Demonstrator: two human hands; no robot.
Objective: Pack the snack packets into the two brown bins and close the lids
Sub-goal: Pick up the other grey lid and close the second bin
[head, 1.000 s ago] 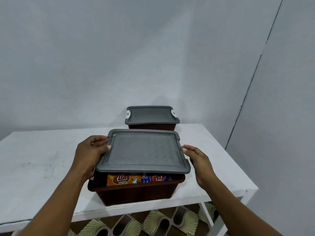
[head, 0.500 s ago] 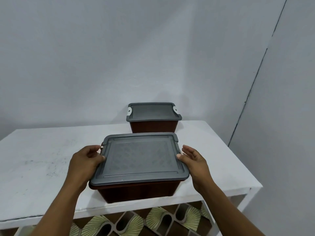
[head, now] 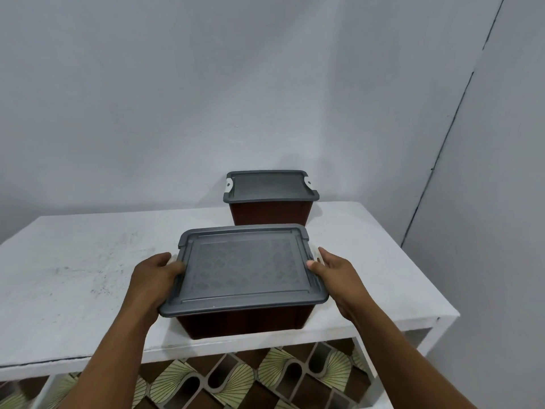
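Note:
The near brown bin (head: pixel 244 321) stands at the table's front edge with its grey lid (head: pixel 244 267) lying flat on top. My left hand (head: pixel 153 278) grips the lid's left edge, thumb on top. My right hand (head: pixel 336 271) presses against the lid's right edge near the clip, fingers partly spread. The far brown bin (head: pixel 269 212) stands behind, by the wall, its grey lid (head: pixel 269 185) on with white clips at both ends. No snack packets show; the lids hide the insides.
The white table (head: pixel 73 278) runs left of the bins, with scuff marks on its top. A wall stands close behind, another wall to the right. Patterned floor tiles (head: pixel 236 382) show beneath the table.
The grey lid came down from a tilted, raised position onto the near bin, hiding the snack packets. Both hands followed it down and stay at its side edges.

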